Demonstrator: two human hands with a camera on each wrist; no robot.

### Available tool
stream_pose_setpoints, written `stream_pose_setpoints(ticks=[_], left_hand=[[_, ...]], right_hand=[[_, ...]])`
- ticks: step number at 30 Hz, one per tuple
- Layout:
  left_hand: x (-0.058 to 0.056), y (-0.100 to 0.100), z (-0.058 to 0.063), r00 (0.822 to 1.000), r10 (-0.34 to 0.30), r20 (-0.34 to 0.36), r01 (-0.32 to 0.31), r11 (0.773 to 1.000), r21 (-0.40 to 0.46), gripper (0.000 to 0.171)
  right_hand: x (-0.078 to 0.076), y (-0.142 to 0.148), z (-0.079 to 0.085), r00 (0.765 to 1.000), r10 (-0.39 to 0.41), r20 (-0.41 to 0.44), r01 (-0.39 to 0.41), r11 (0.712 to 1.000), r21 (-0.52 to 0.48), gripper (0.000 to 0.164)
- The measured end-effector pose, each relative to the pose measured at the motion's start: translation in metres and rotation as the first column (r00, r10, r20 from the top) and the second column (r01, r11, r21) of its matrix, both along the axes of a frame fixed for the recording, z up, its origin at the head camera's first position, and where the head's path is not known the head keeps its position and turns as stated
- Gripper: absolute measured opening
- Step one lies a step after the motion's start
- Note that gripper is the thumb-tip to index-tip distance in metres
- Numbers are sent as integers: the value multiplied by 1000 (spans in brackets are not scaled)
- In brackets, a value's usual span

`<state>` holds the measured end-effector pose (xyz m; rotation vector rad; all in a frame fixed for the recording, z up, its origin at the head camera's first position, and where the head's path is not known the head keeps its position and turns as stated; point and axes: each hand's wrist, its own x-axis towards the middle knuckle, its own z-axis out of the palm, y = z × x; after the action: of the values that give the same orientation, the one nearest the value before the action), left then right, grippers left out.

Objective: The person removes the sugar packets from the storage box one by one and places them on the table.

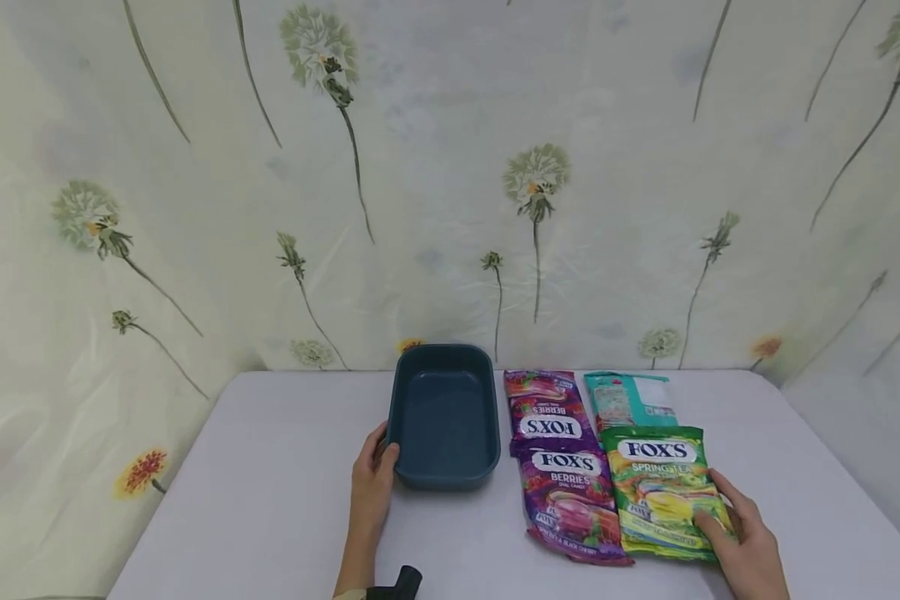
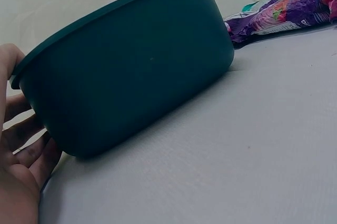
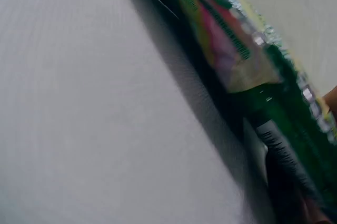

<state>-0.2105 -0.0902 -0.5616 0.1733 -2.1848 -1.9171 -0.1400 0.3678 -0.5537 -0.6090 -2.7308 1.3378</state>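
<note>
My left hand [image 1: 372,483] holds a dark blue plastic tub [image 1: 450,421] by its near left corner, the thumb at the rim. The left wrist view shows the fingers along the tub's outer wall [image 2: 131,66]. With my right hand [image 1: 752,546] I grip a green and yellow Fox's Spring Tea candy bag [image 1: 656,492] by its right edge, thumb on the front. In the right wrist view the bag [image 3: 226,45] is tilted, its edge raised off the table. Most of the right hand is hidden there.
Left of the Spring Tea bag lies a purple Fox's Berries bag [image 1: 570,508], with another Berries bag [image 1: 547,404] behind it. A teal candy bag [image 1: 618,400] lies at the back right. The white table [image 1: 285,500] meets a flower-patterned curtain [image 1: 435,192] behind.
</note>
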Motion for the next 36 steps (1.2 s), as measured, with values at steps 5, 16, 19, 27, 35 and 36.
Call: stream_pose_setpoints(ticks=[5, 16, 19, 27, 35, 36], left_hand=[[0, 2, 0, 1000, -3, 12, 3, 1000, 28, 41], [0, 9, -2, 1000, 10, 8, -10, 999, 43, 41], [3, 7, -3, 1000, 25, 17, -26, 999, 29, 41], [5, 2, -5, 998, 53, -31, -54, 998, -35, 40], [-5, 5, -4, 998, 54, -39, -56, 998, -35, 39], [-5, 6, -4, 998, 55, -36, -56, 998, -34, 39]], right_hand=[[-1, 3, 2, 998, 43, -35, -40, 996, 78, 73], [-9, 10, 9, 988, 145, -60, -129, 968, 214, 73], [-7, 6, 0, 985, 135, -108, -108, 968, 226, 69], [-1, -6, -13, 985, 44, -169, -17, 987, 157, 61], [-4, -6, -13, 966, -55, -252, 72, 996, 61, 53], [-4, -6, -12, 968, -60, -243, 74, 996, 51, 53]])
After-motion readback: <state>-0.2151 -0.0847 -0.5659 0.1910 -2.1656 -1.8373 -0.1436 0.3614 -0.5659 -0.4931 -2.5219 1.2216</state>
